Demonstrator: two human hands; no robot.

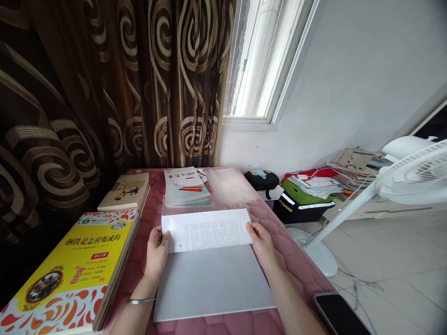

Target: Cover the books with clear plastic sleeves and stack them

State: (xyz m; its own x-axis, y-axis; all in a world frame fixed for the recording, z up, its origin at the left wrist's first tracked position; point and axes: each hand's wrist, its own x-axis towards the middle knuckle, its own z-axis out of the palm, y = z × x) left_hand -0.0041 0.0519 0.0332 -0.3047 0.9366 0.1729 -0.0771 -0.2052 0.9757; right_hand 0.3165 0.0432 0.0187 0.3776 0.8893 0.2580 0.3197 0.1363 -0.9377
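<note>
In the head view, the left hand (157, 253) and right hand (261, 242) hold the 2 side edges of a printed sheet (206, 230), their fingers (165, 237) clamped on the paper. The sheet sits on the pink worktop (289, 251). Just beyond the sheet is a clear sleeve (226, 184), with a copybook (183, 186) further back. A white board (213, 284) lies just nearer than the sheet. Left of the sheet is a yellow book (70, 265); right of it are a phone (338, 316) and a fan (401, 186).
</note>
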